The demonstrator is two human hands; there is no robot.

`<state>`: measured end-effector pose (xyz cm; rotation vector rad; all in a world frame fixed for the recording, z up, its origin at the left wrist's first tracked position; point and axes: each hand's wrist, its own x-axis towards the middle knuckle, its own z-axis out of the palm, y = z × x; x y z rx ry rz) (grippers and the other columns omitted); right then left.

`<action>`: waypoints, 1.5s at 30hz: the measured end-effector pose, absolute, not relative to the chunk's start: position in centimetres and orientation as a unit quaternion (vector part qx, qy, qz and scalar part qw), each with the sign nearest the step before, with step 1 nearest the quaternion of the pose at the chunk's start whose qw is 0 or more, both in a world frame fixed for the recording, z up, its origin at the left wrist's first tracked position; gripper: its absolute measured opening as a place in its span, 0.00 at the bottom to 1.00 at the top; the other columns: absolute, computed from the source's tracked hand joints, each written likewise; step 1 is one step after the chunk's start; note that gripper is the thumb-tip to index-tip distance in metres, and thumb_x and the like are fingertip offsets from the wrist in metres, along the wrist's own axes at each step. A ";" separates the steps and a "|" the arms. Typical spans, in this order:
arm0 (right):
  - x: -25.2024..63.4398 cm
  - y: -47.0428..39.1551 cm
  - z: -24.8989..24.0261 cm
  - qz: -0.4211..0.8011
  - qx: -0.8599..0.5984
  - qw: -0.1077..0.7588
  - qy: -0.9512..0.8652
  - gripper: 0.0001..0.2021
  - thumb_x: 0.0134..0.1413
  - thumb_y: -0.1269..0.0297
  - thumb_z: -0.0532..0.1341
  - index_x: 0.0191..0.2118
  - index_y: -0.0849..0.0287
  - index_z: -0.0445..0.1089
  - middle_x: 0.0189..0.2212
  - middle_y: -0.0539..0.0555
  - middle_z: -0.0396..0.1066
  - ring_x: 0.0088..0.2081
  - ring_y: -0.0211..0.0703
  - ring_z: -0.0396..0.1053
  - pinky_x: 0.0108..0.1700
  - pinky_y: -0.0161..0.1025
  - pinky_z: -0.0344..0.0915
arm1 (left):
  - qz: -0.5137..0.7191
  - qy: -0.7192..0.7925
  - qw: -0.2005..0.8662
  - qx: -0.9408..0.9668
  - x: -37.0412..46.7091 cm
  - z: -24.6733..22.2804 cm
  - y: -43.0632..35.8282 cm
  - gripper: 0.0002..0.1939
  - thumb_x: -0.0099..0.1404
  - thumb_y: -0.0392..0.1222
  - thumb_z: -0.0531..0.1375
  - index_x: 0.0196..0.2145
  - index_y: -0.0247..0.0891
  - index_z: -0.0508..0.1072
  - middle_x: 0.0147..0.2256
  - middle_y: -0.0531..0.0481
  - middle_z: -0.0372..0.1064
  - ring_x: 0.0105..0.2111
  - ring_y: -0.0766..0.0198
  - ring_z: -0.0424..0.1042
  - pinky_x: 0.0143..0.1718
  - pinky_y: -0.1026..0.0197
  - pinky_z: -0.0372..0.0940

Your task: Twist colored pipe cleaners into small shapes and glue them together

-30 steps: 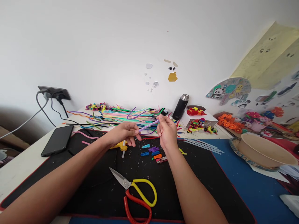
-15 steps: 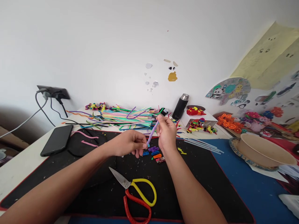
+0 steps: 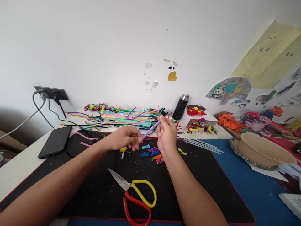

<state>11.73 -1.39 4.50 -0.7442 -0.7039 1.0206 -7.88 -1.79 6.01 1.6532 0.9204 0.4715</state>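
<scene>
A light purple pipe cleaner [image 3: 150, 130] stretches between my two hands above the black mat [image 3: 94, 194]. My left hand [image 3: 127, 138] pinches its lower end between thumb and fingers. At the upper end, my right hand [image 3: 166, 130] grips it with thumb and forefinger, the other fingers curled in. Whether it is one strand or doubled, I cannot tell. Under the hands lie several small coloured clips, among them a purple one [image 3: 153, 149], an orange one [image 3: 157, 156] and a yellow one [image 3: 123, 149]. Scissors [image 3: 135, 196] with one yellow and one red handle rest nearer to me.
Behind my hands lies a heap of pipe cleaners [image 3: 127, 118]. A phone [image 3: 55, 142] is at the left. A black flask [image 3: 180, 107] stands beside a white box [image 3: 207, 117]. Pale sticks [image 3: 203, 145] and a beige bowl [image 3: 265, 150] are at the right.
My left hand has moved slightly up and left, so the pipe cleaner slants less steeply. Yellow and light blue clips show more fully. The whole view has shifted slightly.
</scene>
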 end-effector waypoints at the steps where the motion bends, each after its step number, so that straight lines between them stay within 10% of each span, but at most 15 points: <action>1: 11.7 -1.4 4.5 0.472 -0.337 0.750 -0.319 0.17 0.46 0.53 0.73 0.27 0.58 0.68 0.20 0.44 0.66 0.14 0.27 0.46 0.15 0.34 0.41 | 0.199 0.388 0.564 0.701 -7.9 5.9 -1.8 0.19 0.62 0.57 0.67 0.31 0.37 0.73 0.27 0.47 0.77 0.26 0.61 0.76 0.26 0.64 0.65; 11: 12.3 -1.5 4.8 0.484 -0.324 0.747 -0.319 0.16 0.48 0.53 0.72 0.27 0.57 0.68 0.13 0.38 0.49 0.13 0.29 0.45 0.16 0.34 0.40 | 0.269 0.404 0.542 0.686 -7.7 5.6 -1.4 0.22 0.61 0.60 0.67 0.31 0.36 0.71 0.26 0.48 0.76 0.22 0.64 0.75 0.22 0.66 0.62; 22: 12.6 -1.2 4.9 0.462 -0.323 0.757 -0.331 0.17 0.48 0.51 0.73 0.29 0.58 0.69 0.14 0.38 0.53 0.14 0.28 0.45 0.15 0.32 0.41 | 0.213 0.388 0.535 0.720 -7.2 5.8 -2.6 0.26 0.66 0.65 0.60 0.31 0.37 0.72 0.20 0.51 0.71 0.20 0.64 0.72 0.23 0.65 0.63; 27: 12.0 -1.6 5.0 0.497 -0.300 0.727 -0.366 0.18 0.49 0.51 0.73 0.27 0.58 0.68 0.12 0.38 0.50 0.12 0.28 0.45 0.14 0.30 0.40 | 0.195 0.327 0.563 0.734 -8.1 6.7 -2.4 0.27 0.67 0.65 0.60 0.39 0.36 0.80 0.36 0.41 0.79 0.33 0.59 0.77 0.35 0.61 0.69; 37: 9.6 -3.6 4.5 0.597 -0.291 0.581 -0.471 0.17 0.54 0.49 0.71 0.29 0.60 0.73 0.10 0.40 0.54 0.13 0.30 0.53 0.14 0.28 0.47 | 0.296 0.318 0.653 0.620 -7.8 5.5 -1.9 0.23 0.58 0.60 0.70 0.31 0.33 0.80 0.20 0.54 0.61 0.21 0.70 0.55 0.22 0.65 0.50; 45: 9.8 -3.4 4.2 0.593 -0.300 0.548 -0.508 0.18 0.57 0.48 0.68 0.31 0.60 0.73 0.15 0.42 0.63 0.12 0.28 0.52 0.13 0.28 0.50 | 0.306 0.313 0.723 0.534 -7.6 5.5 -2.0 0.17 0.55 0.49 0.75 0.30 0.31 0.80 0.21 0.50 0.68 0.19 0.72 0.61 0.19 0.70 0.50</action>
